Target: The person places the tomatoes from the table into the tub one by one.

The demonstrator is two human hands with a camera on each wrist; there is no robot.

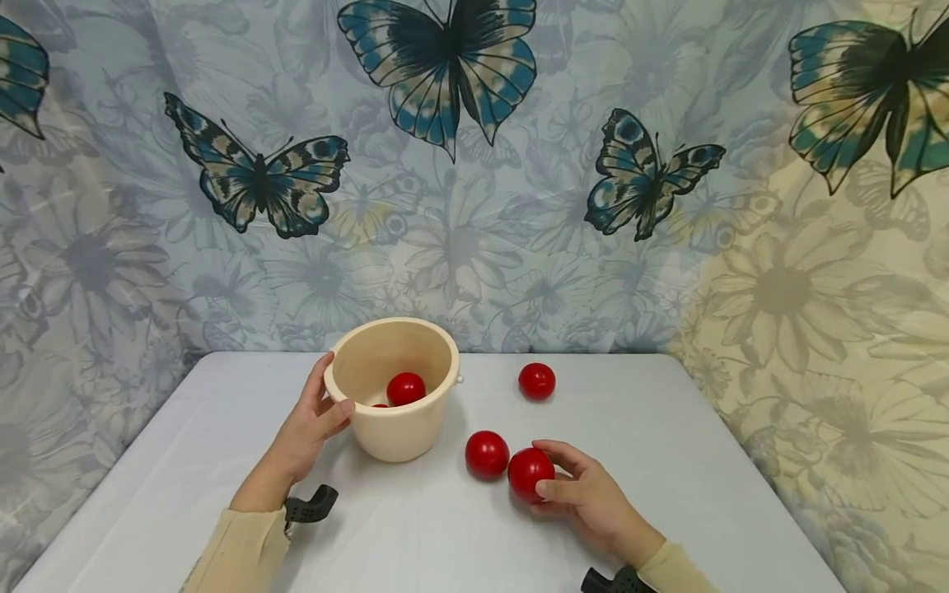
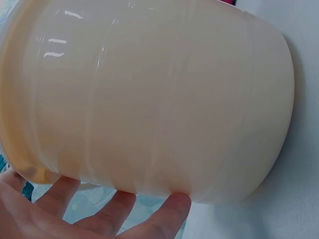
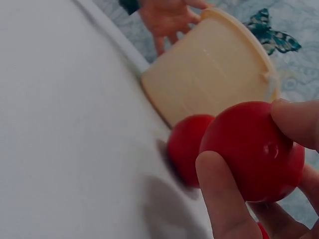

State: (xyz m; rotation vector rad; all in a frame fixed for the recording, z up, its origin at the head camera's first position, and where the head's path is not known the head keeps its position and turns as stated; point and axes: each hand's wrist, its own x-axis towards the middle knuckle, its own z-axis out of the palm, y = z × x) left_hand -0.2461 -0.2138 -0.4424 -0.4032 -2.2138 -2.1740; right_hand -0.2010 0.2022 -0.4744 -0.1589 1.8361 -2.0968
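Sleeved forearms (image 1: 240, 550) extended, hands (image 1: 593, 502) gripping bucket (image 1: 400, 431), ball (image 1: 527, 475)

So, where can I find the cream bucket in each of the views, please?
Head: the cream bucket is left of centre, below mid-height.
Left wrist: the bucket fills most of the picture, from the left edge rightward.
Right wrist: the bucket is in the upper part, right of centre.
Shared landmark: the left hand, at the bucket's side in all three.
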